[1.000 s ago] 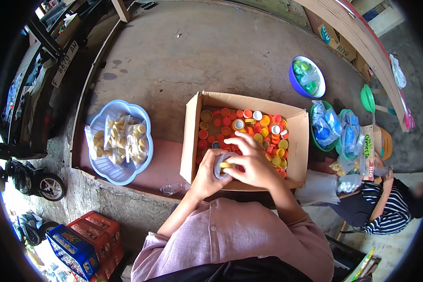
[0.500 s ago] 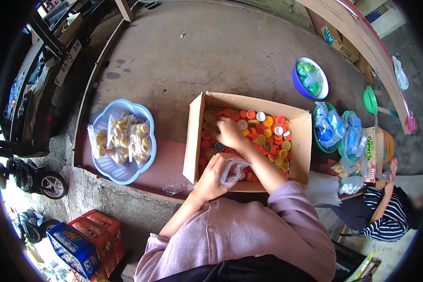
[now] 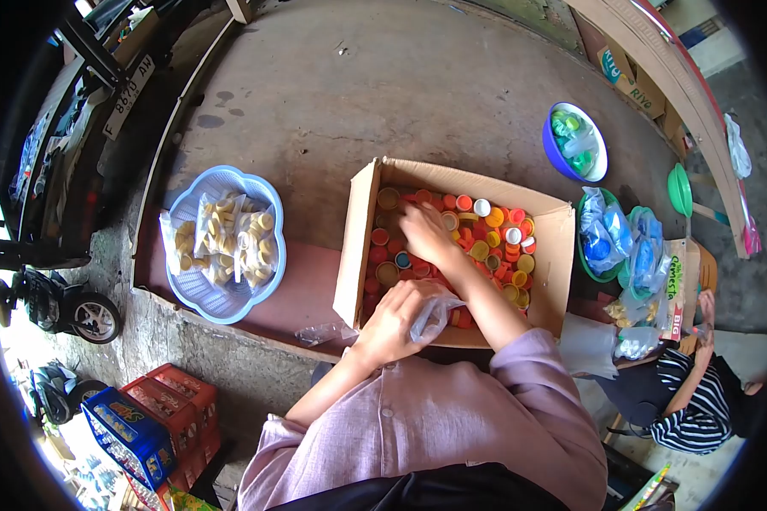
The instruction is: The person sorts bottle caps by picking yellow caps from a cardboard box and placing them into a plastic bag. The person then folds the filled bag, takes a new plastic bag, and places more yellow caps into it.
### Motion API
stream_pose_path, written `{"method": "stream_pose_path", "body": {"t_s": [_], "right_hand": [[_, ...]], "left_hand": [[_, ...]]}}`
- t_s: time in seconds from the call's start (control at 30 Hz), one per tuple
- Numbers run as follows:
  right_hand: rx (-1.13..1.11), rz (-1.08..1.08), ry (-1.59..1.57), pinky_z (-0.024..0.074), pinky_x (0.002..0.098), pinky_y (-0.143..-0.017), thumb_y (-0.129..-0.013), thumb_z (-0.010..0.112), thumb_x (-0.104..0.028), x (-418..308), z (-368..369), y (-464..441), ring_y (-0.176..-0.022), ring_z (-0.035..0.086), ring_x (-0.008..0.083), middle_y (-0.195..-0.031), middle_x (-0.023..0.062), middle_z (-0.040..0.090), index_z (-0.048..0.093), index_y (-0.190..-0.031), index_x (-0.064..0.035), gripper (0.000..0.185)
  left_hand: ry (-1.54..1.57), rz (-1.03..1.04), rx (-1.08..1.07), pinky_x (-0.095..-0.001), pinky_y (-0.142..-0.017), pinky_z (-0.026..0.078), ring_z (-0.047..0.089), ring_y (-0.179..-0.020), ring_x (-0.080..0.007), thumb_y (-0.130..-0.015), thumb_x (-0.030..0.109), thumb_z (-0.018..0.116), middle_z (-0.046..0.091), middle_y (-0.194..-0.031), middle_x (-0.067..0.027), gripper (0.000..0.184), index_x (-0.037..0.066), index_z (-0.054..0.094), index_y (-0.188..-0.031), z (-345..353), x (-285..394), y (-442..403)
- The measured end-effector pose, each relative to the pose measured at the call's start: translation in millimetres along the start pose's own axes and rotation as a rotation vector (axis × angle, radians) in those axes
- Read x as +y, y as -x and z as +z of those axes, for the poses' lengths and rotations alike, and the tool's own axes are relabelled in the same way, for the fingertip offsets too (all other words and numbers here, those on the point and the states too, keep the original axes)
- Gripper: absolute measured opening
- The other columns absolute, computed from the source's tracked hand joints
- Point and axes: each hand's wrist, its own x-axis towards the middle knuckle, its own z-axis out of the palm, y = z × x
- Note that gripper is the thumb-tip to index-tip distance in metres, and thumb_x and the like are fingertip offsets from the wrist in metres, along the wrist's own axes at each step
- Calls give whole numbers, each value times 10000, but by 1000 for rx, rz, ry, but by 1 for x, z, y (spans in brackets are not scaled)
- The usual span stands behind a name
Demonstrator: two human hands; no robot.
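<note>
A cardboard box [image 3: 503,179] full of plastic bottle caps [image 3: 494,234], mostly red, orange and yellow, stands in front of my body. My right hand [image 3: 428,232] reaches into its left part, fingers curled down among the caps. What the fingertips hold, if anything, is hidden. At the box's near edge, my left hand [image 3: 394,319] is closed around a see-through plastic bag [image 3: 435,317], whose mouth faces up. To the left, a light blue plastic basket [image 3: 198,298] holds several filled bags of yellowish caps [image 3: 223,230].
Another see-through bag [image 3: 320,333] lies at the table's near edge. On the right are a purple bowl [image 3: 557,156], a green basket [image 3: 582,255] with blue bags [image 3: 603,234], and a person in striped sleeves [image 3: 682,417]. Drink crates [image 3: 158,426] stand at lower left.
My right hand stays in the caps at the box's left side, its fingers shifted slightly. My left hand keeps hold of the bag, whose opening has tilted. The whole view has turned a little.
</note>
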Motion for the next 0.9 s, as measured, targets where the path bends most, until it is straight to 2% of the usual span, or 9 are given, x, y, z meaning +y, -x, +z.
{"method": "stream_pose_path", "body": {"t_s": [0.1, 0.23, 0.3, 0.43, 0.63, 0.7, 0.77, 0.8, 0.9], "right_hand": [[20, 241, -396, 470, 420, -661, -656, 582, -73, -7, 20, -15, -708, 583, 338, -778, 143, 594, 605, -708, -20, 77], [-60, 170, -78, 459, 382, -608, -681, 587, -39, -7, -27, -2, -653, 583, 289, -729, 127, 588, 598, -744, 5, 78], [129, 412, -825, 437, 344, -588, -713, 598, -60, -9, -76, 22, -615, 551, 222, -703, 91, 558, 589, -762, 5, 81], [361, 344, -1042, 394, 267, -639, -713, 604, -89, -30, -129, 83, -730, 493, 141, -774, 58, 502, 587, -754, -21, 82], [107, 252, -338, 342, 451, -933, -648, 637, -103, -85, -110, 99, -1152, 388, 346, -1176, 189, 452, 613, -731, 4, 137], [67, 322, -342, 368, 438, -930, -635, 649, -61, -91, -103, 101, -1148, 420, 329, -1203, 191, 465, 602, -853, 24, 239], [-56, 421, -841, 444, 383, -842, -629, 639, -20, -83, -119, 91, -982, 546, 298, -1068, 182, 553, 583, -952, 15, 329], [-5, 363, -786, 483, 329, -749, -637, 633, -15, -75, -124, 87, -839, 599, 265, -983, 164, 593, 564, -1034, -6, 403], [358, 313, -709, 467, 343, -779, -664, 641, -45, -55, -170, 77, -863, 600, 276, -951, 176, 603, 573, -1018, 15, 365]], "left_hand": [[-209, 141, -33, -364, -815, 444, 531, -942, -288, -613, 98, 702, 535, -1040, -108, 476, 29, 498, -1038, 4, 2, 9], [-285, 135, -56, -364, -802, 450, 541, -920, -276, -621, 88, 684, 545, -1037, -100, 448, 44, 503, -1029, 10, 1, 15], [-161, 110, 85, -397, -823, 426, 527, -916, -301, -662, 115, 638, 523, -1022, -132, 443, 37, 473, -1066, 13, 0, 13], [-71, 104, 183, -358, -791, 451, 540, -891, -303, -658, 59, 650, 554, -981, -132, 392, 30, 512, -1024, 6, 11, 2], [-180, 64, 80, -375, -855, 421, 501, -984, -305, -584, 67, 679, 511, -1067, -136, 553, 30, 472, -1096, 10, 9, 9], [-372, 88, 10, -383, -860, 407, 497, -978, -309, -559, 63, 681, 509, -1059, -133, 609, 44, 450, -1123, 14, 2, 12], [-241, 183, 38, -392, -921, 344, 444, -1049, -295, -586, 128, 704, 451, -1121, -147, 710, 36, 369, -1205, 5, 7, 8], [-45, 183, 132, -386, -934, 330, 423, -1075, -277, -631, 171, 696, 419, -1151, -149, 711, 28, 335, -1226, 3, 4, 7], [415, 67, 428, -396, -928, 338, 401, -1136, -248, -713, 454, 658, 388, -1237, -109, 792, 45, 275, -1271, -7, -8, 7]]}}
